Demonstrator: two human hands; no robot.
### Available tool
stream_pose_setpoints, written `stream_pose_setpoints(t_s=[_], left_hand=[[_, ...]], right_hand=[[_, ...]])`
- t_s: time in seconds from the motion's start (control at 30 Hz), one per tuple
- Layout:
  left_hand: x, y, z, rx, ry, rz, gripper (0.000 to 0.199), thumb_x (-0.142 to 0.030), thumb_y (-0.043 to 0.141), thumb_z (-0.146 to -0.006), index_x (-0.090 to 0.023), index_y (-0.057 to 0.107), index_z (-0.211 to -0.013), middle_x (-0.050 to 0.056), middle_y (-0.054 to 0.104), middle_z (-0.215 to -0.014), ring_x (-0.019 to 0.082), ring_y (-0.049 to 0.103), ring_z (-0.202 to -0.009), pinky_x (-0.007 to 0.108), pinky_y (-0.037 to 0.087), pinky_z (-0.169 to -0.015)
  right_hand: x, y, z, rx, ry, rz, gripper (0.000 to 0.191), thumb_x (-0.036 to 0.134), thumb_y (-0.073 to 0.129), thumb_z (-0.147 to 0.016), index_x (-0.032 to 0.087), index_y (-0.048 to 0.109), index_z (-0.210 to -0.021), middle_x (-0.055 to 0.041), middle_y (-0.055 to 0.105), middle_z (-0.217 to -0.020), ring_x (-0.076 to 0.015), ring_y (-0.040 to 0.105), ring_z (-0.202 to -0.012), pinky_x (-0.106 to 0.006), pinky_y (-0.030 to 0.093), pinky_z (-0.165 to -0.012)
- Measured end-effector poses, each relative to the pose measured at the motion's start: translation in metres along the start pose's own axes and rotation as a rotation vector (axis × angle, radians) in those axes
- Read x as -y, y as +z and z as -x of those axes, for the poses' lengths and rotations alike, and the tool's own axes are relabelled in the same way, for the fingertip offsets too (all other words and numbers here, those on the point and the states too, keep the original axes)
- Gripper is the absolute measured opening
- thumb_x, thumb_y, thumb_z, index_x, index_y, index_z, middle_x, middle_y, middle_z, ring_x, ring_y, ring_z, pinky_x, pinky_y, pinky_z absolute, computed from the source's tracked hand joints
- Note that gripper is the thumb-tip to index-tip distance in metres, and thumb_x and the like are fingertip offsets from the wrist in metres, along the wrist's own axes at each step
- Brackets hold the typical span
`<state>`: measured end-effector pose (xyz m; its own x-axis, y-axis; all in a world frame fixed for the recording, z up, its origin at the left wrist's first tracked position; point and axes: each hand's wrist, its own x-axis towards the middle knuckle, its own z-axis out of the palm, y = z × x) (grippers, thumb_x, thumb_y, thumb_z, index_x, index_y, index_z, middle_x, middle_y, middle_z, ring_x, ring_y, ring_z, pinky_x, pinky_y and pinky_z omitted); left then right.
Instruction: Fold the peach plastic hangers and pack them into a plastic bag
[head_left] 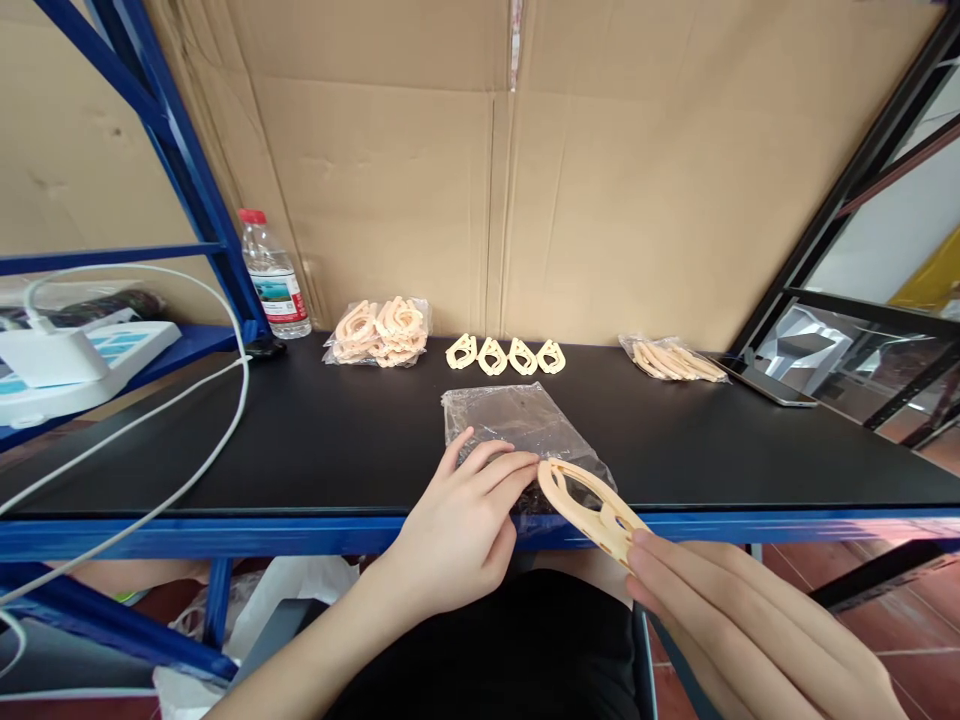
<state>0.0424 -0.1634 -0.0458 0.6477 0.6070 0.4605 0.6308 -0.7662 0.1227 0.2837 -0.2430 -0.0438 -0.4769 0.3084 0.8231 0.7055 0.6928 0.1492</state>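
Observation:
My right hand [742, 620] pinches the near end of a cream plastic folding hanger [581, 515], tilted above the front edge of the table. The hanger's far end touches or nearly touches the fingertips of my left hand [469, 510]. Those left fingers lie over a clear plastic bag [517, 410], apparently gripping its near part; the thumb hangs below and the exact hold is partly hidden. The bag lies flat, its near end over the table edge. Behind it stands a row of several similar cream hangers [492, 357].
Bagged cream hangers [379, 333] lie at the back left, beside a water bottle [274, 275]. Another bagged stack [675, 360] and a phone [772, 383] lie at the right. White cables [225, 430] loop from a power strip [82, 370] at the left. Cardboard [375, 170] walls the back.

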Motion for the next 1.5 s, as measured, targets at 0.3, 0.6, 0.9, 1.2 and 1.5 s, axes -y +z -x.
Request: stream_pose_setpoints(t_s=[0.3,0.6,0.9,1.2,1.5], left_hand=[[0.0,0.003,0.0,-0.046,0.026,-0.065,0.068,-0.005,0.043,-0.077,-0.017,0.037,-0.144,0.008,0.043,-0.148,0.026,0.04,-0.132,0.053,0.021,-0.116],[-0.002,0.003,-0.001,-0.058,0.019,-0.072,0.071,-0.007,0.043,-0.077,-0.017,0.032,-0.147,0.009,0.041,-0.149,0.027,0.039,-0.133,0.052,0.022,-0.116],[-0.002,0.003,-0.001,0.007,0.033,-0.135,0.071,-0.011,0.044,-0.079,-0.014,0.03,-0.148,0.008,0.037,-0.152,0.028,0.037,-0.133,0.052,0.017,-0.117],[-0.002,0.003,-0.001,-0.011,0.05,-0.134,0.072,-0.01,0.043,-0.078,-0.015,0.028,-0.149,0.009,0.038,-0.151,0.028,0.038,-0.132,0.053,0.019,-0.116],[-0.002,0.004,0.0,-0.01,0.043,-0.15,0.073,-0.011,0.043,-0.079,-0.014,0.026,-0.15,0.008,0.034,-0.153,0.028,0.038,-0.133,0.051,0.019,-0.116]], right_hand=[[0.004,0.009,-0.019,0.102,-0.091,0.045,0.025,0.008,0.049,-0.093,0.012,0.068,-0.108,-0.0114,0.073,-0.101,-0.0239,0.07,-0.086,-0.033,0.06,-0.072],[0.012,0.053,-0.051,0.204,-0.019,0.214,0.032,0.001,0.039,-0.089,0.002,0.068,-0.102,-0.0198,0.068,-0.091,-0.0242,0.063,-0.074,-0.036,0.058,-0.063],[-0.001,0.083,-0.061,0.566,0.113,0.477,0.027,-0.002,0.054,-0.078,0.003,0.07,-0.099,-0.0143,0.067,-0.079,-0.0232,0.063,-0.069,-0.032,0.056,-0.06],[0.004,0.095,-0.063,0.61,0.158,0.548,0.023,0.001,0.05,-0.08,0.004,0.069,-0.093,-0.0174,0.065,-0.078,-0.028,0.062,-0.074,-0.036,0.051,-0.06],[-0.001,0.082,-0.059,0.566,0.123,0.489,0.03,0.003,0.049,-0.081,0.004,0.066,-0.106,-0.0191,0.068,-0.092,-0.0269,0.063,-0.08,-0.035,0.046,-0.063]])
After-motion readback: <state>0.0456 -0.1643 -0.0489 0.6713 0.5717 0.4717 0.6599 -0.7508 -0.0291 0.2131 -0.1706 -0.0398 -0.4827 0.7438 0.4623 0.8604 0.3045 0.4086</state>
